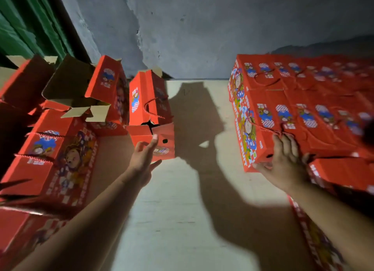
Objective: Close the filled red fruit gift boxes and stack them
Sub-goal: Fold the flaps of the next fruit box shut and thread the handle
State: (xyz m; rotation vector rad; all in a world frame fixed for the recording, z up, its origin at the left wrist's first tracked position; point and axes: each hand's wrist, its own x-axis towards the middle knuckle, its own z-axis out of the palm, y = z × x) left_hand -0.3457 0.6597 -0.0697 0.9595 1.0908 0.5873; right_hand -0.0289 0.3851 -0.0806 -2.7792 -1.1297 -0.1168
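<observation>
A red fruit gift box with a rope handle stands in the middle, its near flap partly down. My left hand is spread open just in front of it, fingertips at the flap. On the right a stack of closed red boxes lies in rows. My right hand rests with straight fingers on the near corner box of that stack. At the far left more red boxes stand, some with brown flaps open.
A pale floor runs between the two groups of boxes, crossed by my arms' shadows. A grey wall closes the back and a green corrugated sheet stands at the back left. Flat red cardboard lies at the lower right.
</observation>
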